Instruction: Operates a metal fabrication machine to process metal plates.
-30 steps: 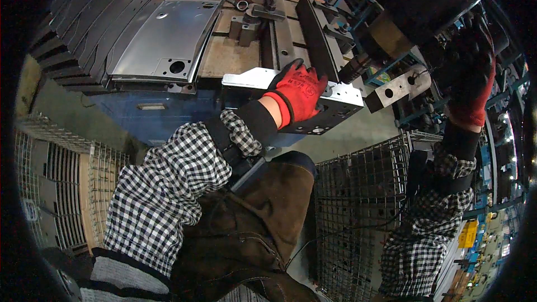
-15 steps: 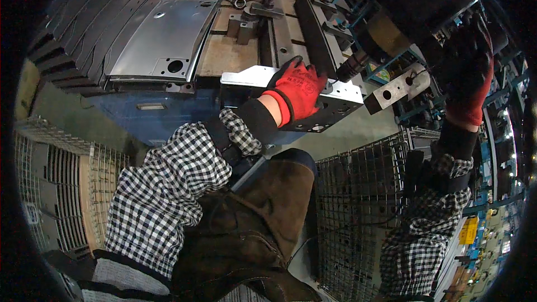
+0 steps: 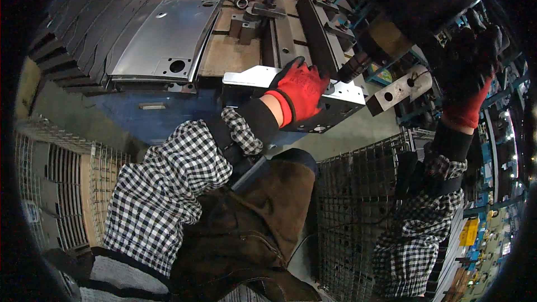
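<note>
My left hand (image 3: 299,90), in a red glove with black fingers, is closed over the upper edge of a bent sheet-metal bracket (image 3: 246,76) with holes. The bracket lies across the front end of the metal rails on the worktable. Just right of my fingers, a dark drill chuck (image 3: 353,67) points down at the bracket's right part. My right hand (image 3: 470,78), in a red and black glove, is raised beside the dark machine head (image 3: 425,0). Its fingers blend into the dark background, so whether they grip anything is hidden.
A shiny sheet-metal panel (image 3: 162,39) lies left of the rails, beside a stack of dark plates (image 3: 89,22). Clamps (image 3: 265,10) sit on the rails. A metal arm with holes (image 3: 400,90) juts out at right. Wire baskets (image 3: 358,190) stand on both sides of my legs.
My right hand has shifted slightly and its wrist has turned, with the forearm drawn a little left. My left hand stays on the bracket, which keeps its place.
</note>
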Action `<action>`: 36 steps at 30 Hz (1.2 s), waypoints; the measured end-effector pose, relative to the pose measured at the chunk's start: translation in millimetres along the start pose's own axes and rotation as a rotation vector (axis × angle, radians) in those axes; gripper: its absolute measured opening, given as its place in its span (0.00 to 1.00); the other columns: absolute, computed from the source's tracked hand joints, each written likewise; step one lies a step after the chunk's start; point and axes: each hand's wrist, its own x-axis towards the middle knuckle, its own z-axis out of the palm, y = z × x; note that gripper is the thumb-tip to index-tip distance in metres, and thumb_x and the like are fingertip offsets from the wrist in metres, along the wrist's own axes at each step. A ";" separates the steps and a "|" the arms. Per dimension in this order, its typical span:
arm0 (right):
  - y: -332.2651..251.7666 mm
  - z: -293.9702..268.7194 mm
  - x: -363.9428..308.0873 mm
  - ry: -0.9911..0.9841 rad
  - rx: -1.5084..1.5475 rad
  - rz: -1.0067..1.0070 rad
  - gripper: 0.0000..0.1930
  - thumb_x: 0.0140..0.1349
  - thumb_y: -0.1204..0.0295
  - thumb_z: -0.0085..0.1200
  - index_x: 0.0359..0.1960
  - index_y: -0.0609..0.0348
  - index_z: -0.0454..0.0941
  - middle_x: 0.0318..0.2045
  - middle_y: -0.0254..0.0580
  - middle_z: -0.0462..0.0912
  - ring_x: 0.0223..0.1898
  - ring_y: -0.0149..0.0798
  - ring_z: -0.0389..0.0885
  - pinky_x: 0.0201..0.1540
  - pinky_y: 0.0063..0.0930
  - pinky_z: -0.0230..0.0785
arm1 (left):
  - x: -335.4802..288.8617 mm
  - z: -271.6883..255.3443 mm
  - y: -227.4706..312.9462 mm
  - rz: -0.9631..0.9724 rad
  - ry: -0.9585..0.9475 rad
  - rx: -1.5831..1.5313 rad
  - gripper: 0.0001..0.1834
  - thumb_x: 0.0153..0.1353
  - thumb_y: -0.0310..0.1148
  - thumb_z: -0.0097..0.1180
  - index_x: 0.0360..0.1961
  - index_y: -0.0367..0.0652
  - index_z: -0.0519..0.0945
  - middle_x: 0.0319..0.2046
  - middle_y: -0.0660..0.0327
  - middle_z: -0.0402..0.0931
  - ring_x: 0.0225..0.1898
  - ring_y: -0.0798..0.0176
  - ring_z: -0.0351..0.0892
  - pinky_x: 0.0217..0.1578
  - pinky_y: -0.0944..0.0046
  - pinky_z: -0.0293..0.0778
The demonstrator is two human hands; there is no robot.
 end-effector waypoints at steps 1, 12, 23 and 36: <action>0.0 2.6 -1.4 0.029 0.127 0.016 0.33 0.61 0.81 0.61 0.69 0.62 0.64 0.49 0.42 0.80 0.44 0.37 0.80 0.48 0.27 0.76 | -1.4 1.0 -0.7 -0.003 0.015 0.011 0.42 0.55 0.51 0.64 0.67 0.43 0.68 0.53 0.44 0.75 0.61 0.39 0.70 0.69 0.42 0.55; 7.1 0.1 -2.7 0.153 0.219 0.039 0.29 0.64 0.76 0.57 0.68 0.61 0.65 0.51 0.42 0.79 0.47 0.38 0.80 0.51 0.30 0.75 | -1.7 -3.1 -1.0 -0.021 -0.027 -0.042 0.41 0.56 0.52 0.63 0.68 0.45 0.67 0.54 0.45 0.74 0.62 0.37 0.68 0.70 0.40 0.54; 20.3 -3.3 -5.8 0.172 0.189 0.048 0.26 0.67 0.71 0.54 0.67 0.60 0.66 0.53 0.43 0.78 0.49 0.39 0.79 0.54 0.32 0.73 | 2.2 -3.8 0.1 -0.038 -0.063 -0.051 0.42 0.55 0.51 0.64 0.68 0.45 0.67 0.52 0.46 0.76 0.60 0.40 0.71 0.70 0.41 0.54; 27.8 -10.9 -7.5 0.179 0.159 0.038 0.24 0.71 0.65 0.50 0.66 0.60 0.67 0.56 0.43 0.77 0.52 0.40 0.78 0.57 0.35 0.72 | 1.5 -1.9 -2.9 -0.020 -0.053 -0.045 0.41 0.53 0.50 0.65 0.66 0.44 0.68 0.52 0.47 0.77 0.60 0.43 0.72 0.70 0.42 0.52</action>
